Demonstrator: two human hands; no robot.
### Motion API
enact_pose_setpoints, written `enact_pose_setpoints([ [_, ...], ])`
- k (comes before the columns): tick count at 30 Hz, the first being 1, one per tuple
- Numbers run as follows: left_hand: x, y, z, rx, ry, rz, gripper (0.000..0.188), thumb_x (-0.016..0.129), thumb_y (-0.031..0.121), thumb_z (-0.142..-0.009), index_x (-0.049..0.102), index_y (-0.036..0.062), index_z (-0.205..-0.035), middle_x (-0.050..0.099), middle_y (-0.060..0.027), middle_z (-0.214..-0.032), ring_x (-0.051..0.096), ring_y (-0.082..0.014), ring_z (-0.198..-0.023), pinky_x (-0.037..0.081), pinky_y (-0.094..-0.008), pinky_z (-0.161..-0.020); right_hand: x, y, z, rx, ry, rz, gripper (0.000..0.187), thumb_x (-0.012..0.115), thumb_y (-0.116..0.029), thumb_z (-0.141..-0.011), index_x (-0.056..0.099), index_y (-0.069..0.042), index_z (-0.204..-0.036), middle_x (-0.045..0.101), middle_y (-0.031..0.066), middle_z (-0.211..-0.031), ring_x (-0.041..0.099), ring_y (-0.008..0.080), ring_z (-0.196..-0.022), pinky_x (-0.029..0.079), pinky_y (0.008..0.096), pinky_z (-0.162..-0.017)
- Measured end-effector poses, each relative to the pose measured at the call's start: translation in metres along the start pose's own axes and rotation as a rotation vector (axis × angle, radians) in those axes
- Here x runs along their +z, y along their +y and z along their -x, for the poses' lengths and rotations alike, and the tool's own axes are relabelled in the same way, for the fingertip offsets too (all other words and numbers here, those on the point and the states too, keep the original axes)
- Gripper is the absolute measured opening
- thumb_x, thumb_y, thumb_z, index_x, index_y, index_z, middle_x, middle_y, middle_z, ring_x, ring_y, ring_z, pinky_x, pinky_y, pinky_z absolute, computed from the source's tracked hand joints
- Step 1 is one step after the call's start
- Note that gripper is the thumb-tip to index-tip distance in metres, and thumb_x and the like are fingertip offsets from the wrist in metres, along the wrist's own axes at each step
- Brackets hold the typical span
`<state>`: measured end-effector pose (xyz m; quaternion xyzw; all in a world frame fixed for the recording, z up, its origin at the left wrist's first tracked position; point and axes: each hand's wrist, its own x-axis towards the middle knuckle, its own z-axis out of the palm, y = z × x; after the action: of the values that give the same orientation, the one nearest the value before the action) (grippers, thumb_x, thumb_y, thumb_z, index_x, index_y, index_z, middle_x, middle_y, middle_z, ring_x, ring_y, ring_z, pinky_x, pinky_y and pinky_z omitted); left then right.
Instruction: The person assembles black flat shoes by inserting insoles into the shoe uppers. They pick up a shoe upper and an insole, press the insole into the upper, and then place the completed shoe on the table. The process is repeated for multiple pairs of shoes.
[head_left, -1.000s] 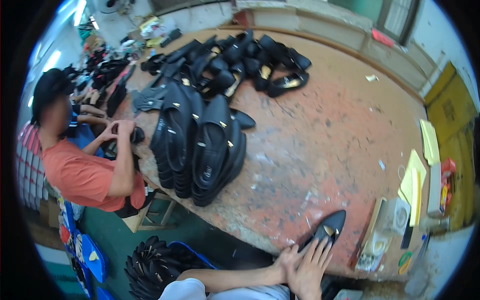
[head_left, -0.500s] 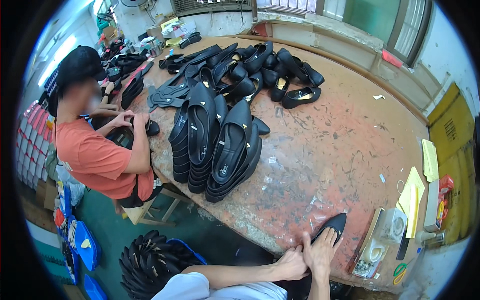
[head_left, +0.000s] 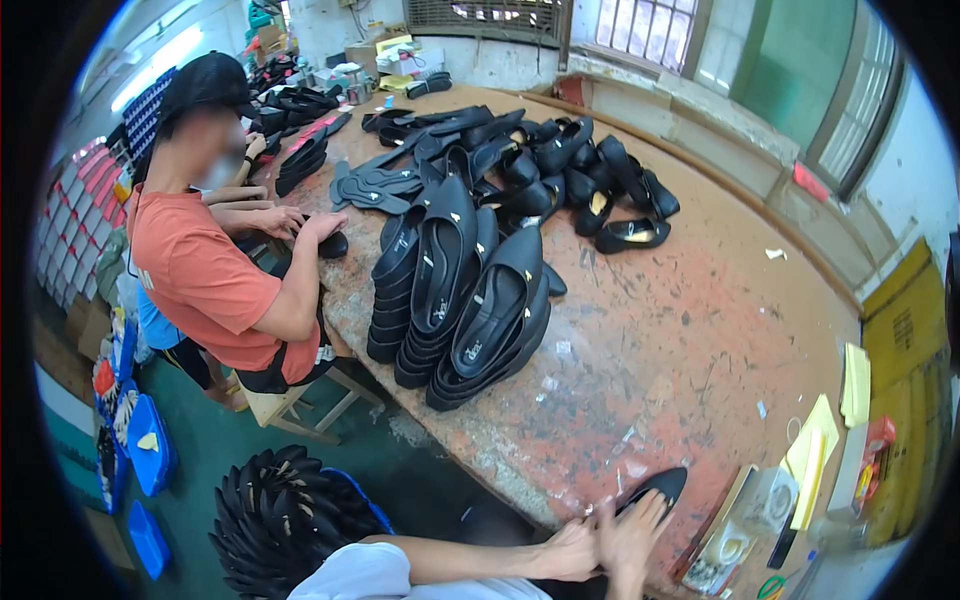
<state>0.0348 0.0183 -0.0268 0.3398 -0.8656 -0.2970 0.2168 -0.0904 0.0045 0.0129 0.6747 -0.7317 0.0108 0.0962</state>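
Observation:
A black pointed flat shoe (head_left: pixel 668 484) lies toe-away at the near edge of the table, in front of me. My right hand (head_left: pixel 632 534) is over its opening, fingers stretched forward and slightly apart, the fingertips at the inside of the shoe. Closed at the heel end is my left hand (head_left: pixel 570 550), pressed up beside the right wrist; the heel itself is covered by my hands. Farther left stand nested stacks of black flat shoes (head_left: pixel 487 330) with small gold ornaments on the toes.
Behind the stacks is a heap of black shoes (head_left: pixel 632 235), with flat grey insole pieces (head_left: pixel 375 187) beside it. A tray with tape rolls (head_left: pixel 730 545) and green-handled scissors (head_left: pixel 771 587) are at right. A person in an orange shirt (head_left: pixel 205 270) works at left. A bin of black shoes (head_left: pixel 285 520) stands below.
My view has shifted, so the stacks appear farther right and the shoe lower. The right hand's fingers look more fanned over the shoe. The left hand stays closed at the heel.

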Motion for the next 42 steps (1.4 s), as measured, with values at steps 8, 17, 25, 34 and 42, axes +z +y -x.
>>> enact_pose_setpoints([
  [8, -0.02, 0.009, -0.015, -0.032, -0.195, -0.093, 0.06, 0.086, 0.045, -0.08, 0.073, -0.0035, -0.113, 0.07, -0.0236, -0.114, 0.07, -0.0417, -0.095, 0.061, -0.0515, -0.083, -0.035, 0.002, -0.065, 0.287, -0.591, -0.28, 0.102, 0.046, -0.071, -0.103, 0.053, 0.026, -0.137, 0.052, 0.0447, -0.148, 0.042, 0.048, -0.153, 0.007, 0.0676, -0.131],
  [17, -0.234, -0.041, -0.037, 0.051, 0.674, -0.45, 0.027, 0.091, 0.024, -0.076, 0.07, 0.0084, -0.084, 0.075, -0.0149, -0.119, 0.075, -0.0322, -0.092, 0.061, -0.0422, -0.076, -0.073, -0.002, -0.024, -0.037, 0.076, -1.199, 0.061, 0.073, -0.024, -0.098, 0.054, 0.003, -0.15, 0.042, 0.0272, -0.166, 0.041, 0.0437, -0.154, 0.037, 0.0514, -0.125],
  [25, -0.279, -0.119, 0.001, -0.303, 0.616, -0.794, 0.025, 0.082, 0.024, -0.09, 0.078, -0.0004, -0.09, 0.074, -0.0142, -0.133, 0.064, -0.0439, -0.123, 0.058, -0.0511, -0.093, -0.023, -0.114, -0.065, -0.204, -0.265, -1.385, 0.067, 0.073, -0.028, -0.101, 0.048, 0.003, -0.155, 0.047, 0.0284, -0.161, 0.049, 0.0426, -0.148, 0.041, 0.0486, -0.123],
  [34, -0.32, -0.104, 0.054, -0.251, 0.757, -0.402, 0.024, 0.079, 0.023, -0.091, 0.078, 0.0, -0.098, 0.076, -0.0162, -0.129, 0.069, -0.0378, -0.114, 0.054, -0.0452, -0.089, -0.016, -0.2, -0.155, 0.08, -0.512, -1.771, 0.094, 0.061, -0.048, -0.109, 0.012, -0.001, -0.173, 0.021, 0.0252, -0.178, 0.028, 0.0369, -0.163, 0.026, 0.0456, -0.131],
  [42, -0.365, -0.259, 0.099, -0.389, 0.862, 0.084, 0.103, 0.082, 0.011, -0.071, 0.034, 0.0049, -0.162, 0.044, -0.0247, -0.163, 0.041, -0.0423, -0.155, 0.033, -0.0462, -0.129, 0.027, -0.239, -0.169, 0.159, -0.367, -1.713, 0.088, 0.058, -0.049, -0.11, 0.01, -0.017, -0.176, 0.012, 0.0153, -0.182, 0.018, 0.0383, -0.166, 0.019, 0.0593, -0.131],
])
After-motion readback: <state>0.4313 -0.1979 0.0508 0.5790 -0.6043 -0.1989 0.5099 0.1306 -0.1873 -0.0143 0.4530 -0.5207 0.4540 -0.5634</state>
